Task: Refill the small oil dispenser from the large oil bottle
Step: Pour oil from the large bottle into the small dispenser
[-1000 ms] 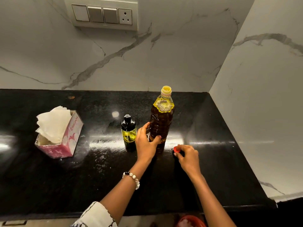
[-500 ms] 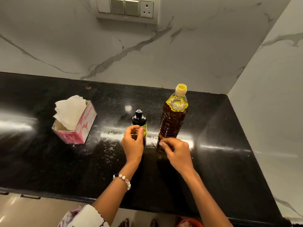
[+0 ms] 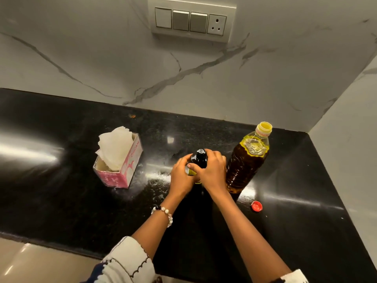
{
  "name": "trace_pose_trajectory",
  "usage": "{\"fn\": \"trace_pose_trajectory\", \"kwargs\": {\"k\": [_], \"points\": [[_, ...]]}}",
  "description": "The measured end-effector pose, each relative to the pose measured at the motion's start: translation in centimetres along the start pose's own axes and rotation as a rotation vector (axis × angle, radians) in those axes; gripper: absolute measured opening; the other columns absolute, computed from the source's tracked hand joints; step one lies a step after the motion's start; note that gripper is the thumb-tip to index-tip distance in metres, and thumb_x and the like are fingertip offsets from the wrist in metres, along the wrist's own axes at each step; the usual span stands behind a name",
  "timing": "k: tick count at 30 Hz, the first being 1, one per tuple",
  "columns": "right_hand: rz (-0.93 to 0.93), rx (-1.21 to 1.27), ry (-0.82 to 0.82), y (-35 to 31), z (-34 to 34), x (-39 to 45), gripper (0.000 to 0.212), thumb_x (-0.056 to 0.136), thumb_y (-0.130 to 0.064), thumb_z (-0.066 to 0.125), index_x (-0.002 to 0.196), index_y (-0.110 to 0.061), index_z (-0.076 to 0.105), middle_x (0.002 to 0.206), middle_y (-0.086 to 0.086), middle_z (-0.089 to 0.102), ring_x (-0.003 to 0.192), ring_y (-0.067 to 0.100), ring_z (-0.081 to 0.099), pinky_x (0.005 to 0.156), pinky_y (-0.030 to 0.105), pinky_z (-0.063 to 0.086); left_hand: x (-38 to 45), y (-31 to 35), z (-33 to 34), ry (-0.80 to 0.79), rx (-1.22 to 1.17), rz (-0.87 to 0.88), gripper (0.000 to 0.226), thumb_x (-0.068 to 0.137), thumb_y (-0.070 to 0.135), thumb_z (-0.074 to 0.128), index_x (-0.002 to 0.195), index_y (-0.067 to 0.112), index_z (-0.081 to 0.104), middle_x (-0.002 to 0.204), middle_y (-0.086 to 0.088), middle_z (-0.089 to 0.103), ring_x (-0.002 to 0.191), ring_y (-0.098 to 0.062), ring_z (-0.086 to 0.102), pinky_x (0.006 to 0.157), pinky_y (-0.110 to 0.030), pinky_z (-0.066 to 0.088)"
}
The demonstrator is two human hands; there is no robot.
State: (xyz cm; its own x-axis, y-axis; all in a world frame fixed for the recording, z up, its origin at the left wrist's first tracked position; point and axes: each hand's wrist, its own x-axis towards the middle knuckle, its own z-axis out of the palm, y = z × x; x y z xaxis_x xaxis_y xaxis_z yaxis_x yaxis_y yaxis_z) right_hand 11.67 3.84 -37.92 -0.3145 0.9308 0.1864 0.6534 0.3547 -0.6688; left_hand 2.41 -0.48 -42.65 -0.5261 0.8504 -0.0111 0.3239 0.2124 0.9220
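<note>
While both hands close around it, the small oil dispenser (image 3: 199,160) stands upright on the black counter (image 3: 61,201), just left of the large oil bottle (image 3: 246,160). Only its dark cap and a sliver of yellow-green body show between the fingers. The left hand (image 3: 181,176) wraps the lower body from the left side, fingers curled round the far side and mostly hidden behind the glass. The right hand (image 3: 212,170) comes over from the right and grips the dark upper part, its thumb lying across the front of the cap's shoulder and its fingers curled over the top and back. The very tip of the cap pokes up between the two hands.

The large oil bottle stands upright and uncapped, its yellow neck open, with dark amber oil nearly to the shoulder; the right hand's knuckles sit just beside it, and I cannot tell whether they touch. A small red cap (image 3: 256,206) lies on the counter near the bottle's base, toward the front edge. Well to the left stands a pink tissue box (image 3: 122,166) with white tissues sticking out. A beaded bracelet (image 3: 164,214) circles the left wrist.
</note>
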Motion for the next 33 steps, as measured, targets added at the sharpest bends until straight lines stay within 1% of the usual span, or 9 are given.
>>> {"fn": "trace_pose_trajectory", "kwargs": {"k": [2, 6, 9, 15, 18, 21, 25, 29, 33], "points": [[0.010, -0.011, 0.019, 0.1, 0.3, 0.3, 0.063, 0.071, -0.039, 0.078, 0.123, -0.012, 0.056, 0.117, 0.007, 0.056, 0.111, 0.023, 0.044, 0.087, 0.024, 0.032, 0.3, -0.3, 0.0, -0.009, -0.026, -0.005, 0.066, 0.064, 0.014, 0.076, 0.126, 0.021, 0.056, 0.125, 0.002, 0.060, 0.112, -0.016, 0.058, 0.094, -0.043, 0.051], [-0.011, -0.015, 0.055, 0.3, 0.5, 0.6, 0.060, 0.068, -0.035, 0.080, 0.118, -0.009, 0.061, 0.111, 0.007, 0.060, 0.107, 0.022, 0.047, 0.085, 0.023, 0.034, 0.8, -0.9, 0.0, -0.001, -0.010, 0.025, 0.076, 0.048, 0.043, 0.066, 0.121, 0.024, 0.059, 0.117, 0.009, 0.063, 0.107, -0.012, 0.061, 0.089, -0.041, 0.053], [-0.024, 0.008, 0.046, 0.1, 0.3, 0.6, 0.059, 0.066, -0.030, 0.081, 0.117, -0.008, 0.062, 0.111, 0.006, 0.061, 0.107, 0.020, 0.047, 0.082, 0.018, 0.031, 1.0, -0.9, 0.0, 0.010, 0.018, 0.060, 0.076, 0.048, 0.042, 0.066, 0.121, 0.021, 0.060, 0.114, 0.009, 0.063, 0.106, -0.011, 0.059, 0.091, -0.041, 0.051], [0.016, 0.183, -0.170, 0.8, -1.0, 1.5, 0.065, 0.062, -0.014, 0.080, 0.124, -0.018, 0.059, 0.119, 0.000, 0.061, 0.116, 0.017, 0.050, 0.094, 0.025, 0.041, 1.3, -1.1, -0.3, 0.009, 0.136, 0.115, 0.078, 0.050, 0.058, 0.066, 0.122, 0.029, 0.060, 0.116, 0.016, 0.061, 0.112, -0.008, 0.049, 0.095, -0.038, 0.040], [0.059, 0.247, -0.284, 1.1, -1.2, 1.8, 0.086, 0.063, -0.019, 0.085, 0.138, -0.023, 0.044, 0.132, 0.001, 0.051, 0.126, 0.015, 0.043, 0.104, 0.033, 0.040, 1.3, -0.7, -0.4, -0.009, 0.172, 0.109, 0.076, 0.054, 0.046, 0.076, 0.125, 0.028, 0.057, 0.119, 0.016, 0.059, 0.116, -0.007, 0.045, 0.089, -0.030, 0.027], [-0.013, 0.172, -0.171, 0.6, -0.7, 1.5, 0.084, 0.062, -0.028, 0.087, 0.134, -0.020, 0.045, 0.127, 0.002, 0.049, 0.119, 0.014, 0.042, 0.100, 0.029, 0.039, 1.4, -0.9, -0.3, 0.010, 0.186, 0.103, 0.072, 0.060, 0.036, 0.082, 0.127, 0.027, 0.057, 0.119, 0.015, 0.059, 0.117, -0.008, 0.045, 0.088, -0.030, 0.026], [-0.063, 0.148, -0.098, 0.0, -0.5, 1.3, 0.070, 0.065, -0.017, 0.083, 0.128, -0.015, 0.050, 0.122, 0.002, 0.054, 0.116, 0.016, 0.044, 0.095, 0.026, 0.040, 1.2, -0.8, -0.4, 0.017, 0.175, 0.068, 0.079, 0.051, 0.048, 0.071, 0.126, 0.028, 0.057, 0.119, 0.015, 0.059, 0.116, -0.008, 0.046, 0.092, -0.034, 0.031], [-0.020, 0.220, -0.263, -0.2, -1.1, 1.8, 0.084, 0.066, -0.002, 0.078, 0.137, -0.023, 0.039, 0.128, 0.000, 0.053, 0.122, 0.018, 0.046, 0.099, 0.031, 0.043, 1.2, -1.0, -0.5, 0.018, 0.186, 0.066, 0.084, 0.049, 0.061, 0.062, 0.127, 0.030, 0.056, 0.119, 0.017, 0.059, 0.116, -0.007, 0.045, 0.094, -0.037, 0.032], [-0.036, 0.143, -0.178, -0.4, -0.9, 1.9, 0.086, 0.064, -0.022, 0.086, 0.137, -0.023, 0.039, 0.122, -0.001, 0.051, 0.116, 0.014, 0.042, 0.096, 0.029, 0.040, 1.4, -1.1, -0.4, 0.021, 0.214, 0.064, 0.076, 0.058, 0.048, 0.080, 0.128, 0.029, 0.056, 0.121, 0.015, 0.059, 0.119, -0.009, 0.045, 0.095, -0.039, 0.033]]}}
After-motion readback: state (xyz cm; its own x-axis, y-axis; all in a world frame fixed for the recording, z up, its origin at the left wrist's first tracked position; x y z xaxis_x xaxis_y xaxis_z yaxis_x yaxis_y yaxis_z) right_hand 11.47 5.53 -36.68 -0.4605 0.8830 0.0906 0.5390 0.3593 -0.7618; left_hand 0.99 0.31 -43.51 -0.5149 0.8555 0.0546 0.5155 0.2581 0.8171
